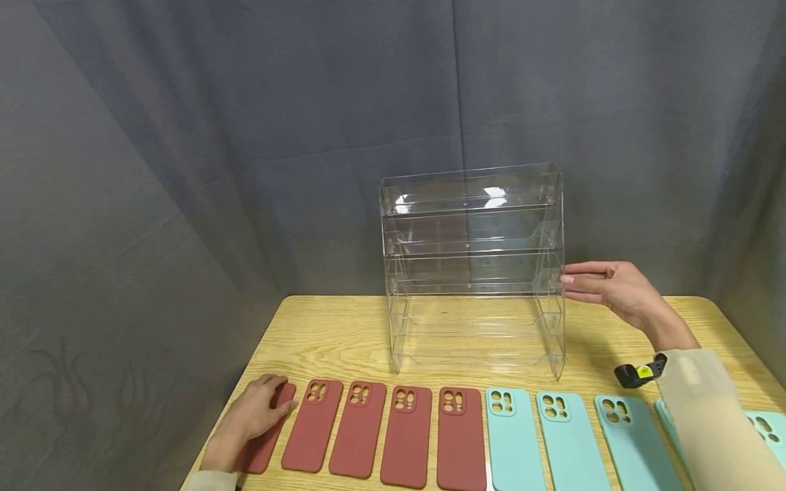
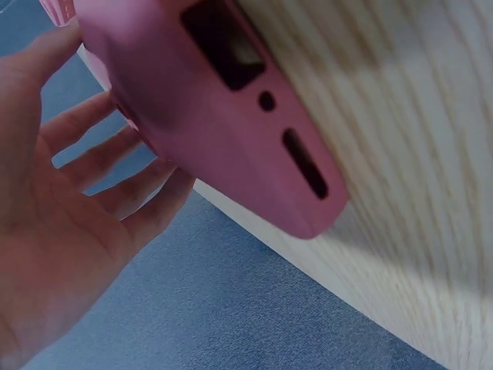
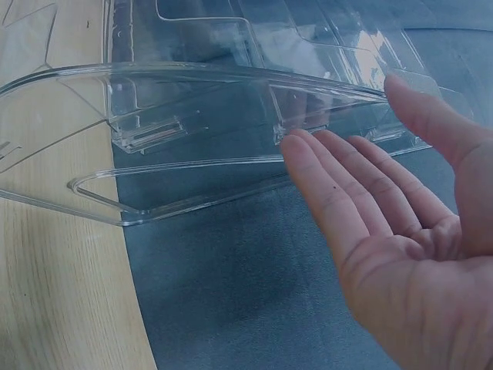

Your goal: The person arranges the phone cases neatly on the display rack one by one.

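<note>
My left hand (image 1: 254, 408) is over the leftmost dark red phone case (image 1: 270, 436), at the table's left edge. In the left wrist view the thumb and fingers (image 2: 100, 158) hold that case (image 2: 208, 116) by its far end, and its near end with port cutouts lies close over the wood. My right hand (image 1: 629, 293) is at the right side of a clear, tiered acrylic display rack (image 1: 469, 286). Its fingers (image 3: 370, 181) are fairly straight, with fingertips right at the rack's side panel (image 3: 208, 108) and the thumb near the panel's edge.
Several more red phone cases (image 1: 405, 436) lie in a row before the rack. Several mint green cases (image 1: 516, 436) continue the row rightward, partly under the right sleeve (image 1: 712, 416). The wooden table (image 1: 338, 334) meets dark grey curtains (image 1: 307, 150) behind and at both sides.
</note>
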Tool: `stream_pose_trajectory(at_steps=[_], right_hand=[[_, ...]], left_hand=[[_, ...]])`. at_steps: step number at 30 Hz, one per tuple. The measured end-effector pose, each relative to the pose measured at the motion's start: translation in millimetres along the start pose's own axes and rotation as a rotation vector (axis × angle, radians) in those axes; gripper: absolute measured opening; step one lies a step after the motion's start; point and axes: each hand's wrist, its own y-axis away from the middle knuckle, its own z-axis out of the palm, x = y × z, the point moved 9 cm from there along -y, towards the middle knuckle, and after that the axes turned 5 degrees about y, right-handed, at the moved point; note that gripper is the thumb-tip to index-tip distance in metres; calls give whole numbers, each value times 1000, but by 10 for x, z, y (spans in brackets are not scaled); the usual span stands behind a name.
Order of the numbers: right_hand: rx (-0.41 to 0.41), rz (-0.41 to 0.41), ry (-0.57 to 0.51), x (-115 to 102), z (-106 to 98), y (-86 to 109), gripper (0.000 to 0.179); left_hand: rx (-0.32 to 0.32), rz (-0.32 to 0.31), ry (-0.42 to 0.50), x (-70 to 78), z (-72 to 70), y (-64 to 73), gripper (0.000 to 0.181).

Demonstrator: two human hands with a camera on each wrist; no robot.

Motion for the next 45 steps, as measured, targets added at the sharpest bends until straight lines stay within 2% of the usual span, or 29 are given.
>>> stream_pose_trajectory(at_steps=[2, 5, 8, 10, 18, 29, 36, 45], right_hand=[[-7, 4, -22, 10, 8, -8, 63], [-12, 10, -61, 17, 11, -7, 42], [-6, 19, -90, 7, -6, -2, 21], [-2, 23, -105, -8, -17, -3, 14], [-17, 44, -159, -15, -25, -20, 16], [-15, 39, -116, 9, -10, -66, 16], [-7, 43, -75, 27, -33, -61, 30], [-8, 33, -103, 26, -30, -67, 19]], left_hand=[[-9, -17, -8, -15, 2, 35, 65], [-22, -29, -15, -14, 0, 86, 66], [-34, -27, -13, -1, -3, 92, 68], [-42, -28, -9, 6, -5, 83, 68], [-61, -41, 18, 15, -13, 48, 68], [-84, -110, 4, -5, 5, 6, 67], [-70, -65, 5, 40, -25, -11, 66], [-46, -51, 10, 33, -42, -57, 64]])
